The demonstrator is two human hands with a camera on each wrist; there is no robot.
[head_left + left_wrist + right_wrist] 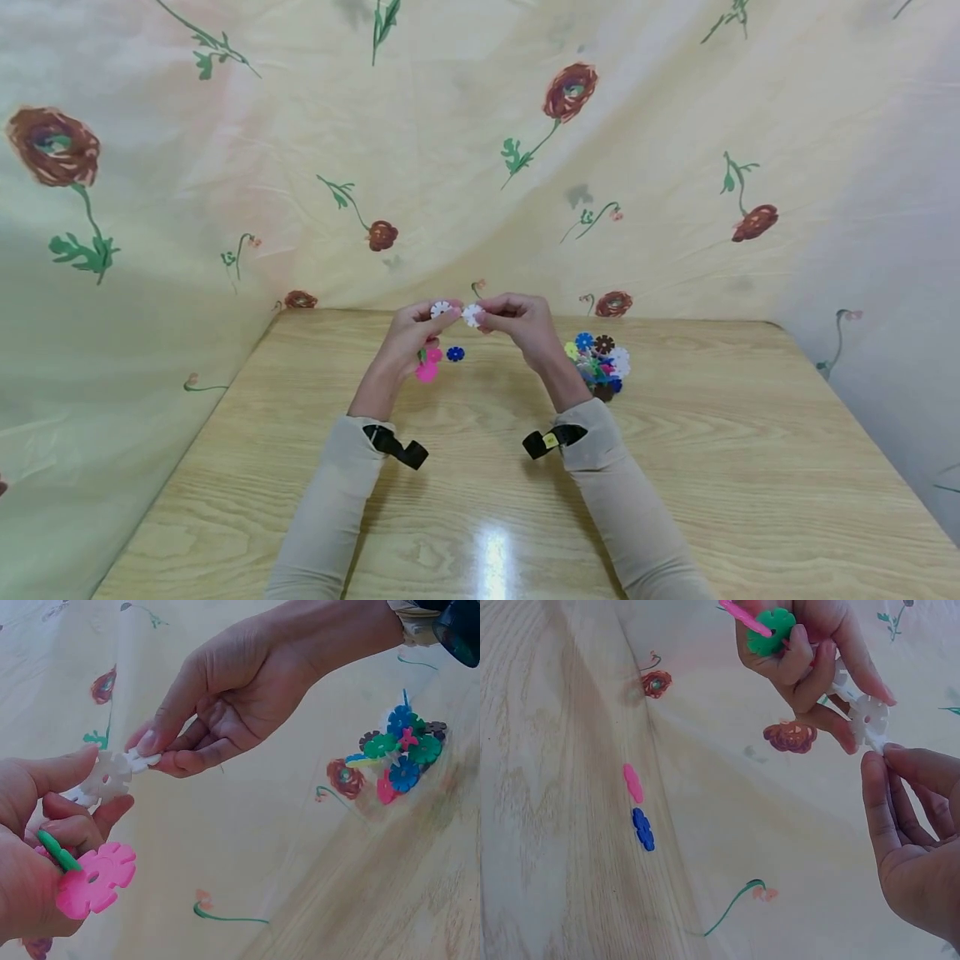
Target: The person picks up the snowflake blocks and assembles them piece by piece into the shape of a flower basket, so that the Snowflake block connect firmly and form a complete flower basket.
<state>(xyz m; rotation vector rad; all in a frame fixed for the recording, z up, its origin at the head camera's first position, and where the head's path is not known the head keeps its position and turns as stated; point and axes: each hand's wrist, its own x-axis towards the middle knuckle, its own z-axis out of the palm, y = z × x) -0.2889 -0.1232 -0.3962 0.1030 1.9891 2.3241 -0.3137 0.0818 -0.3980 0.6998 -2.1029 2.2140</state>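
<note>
Both hands meet in the air above the far part of the table, at a joined string of white notched plastic snowflake discs. My left hand grips the string between thumb and fingers. From the same hand hang a green disc and a bright pink disc, slotted together; whether they join the white ones is hidden by the fingers. At the other end, my right hand pinches a white disc by its edge, touching the white disc beside it.
On the wooden table, a blue disc and a pink disc lie below the left hand. A pile of mixed-colour discs sits to the right of the right wrist. Flower-printed cloth hangs behind the table's far edge.
</note>
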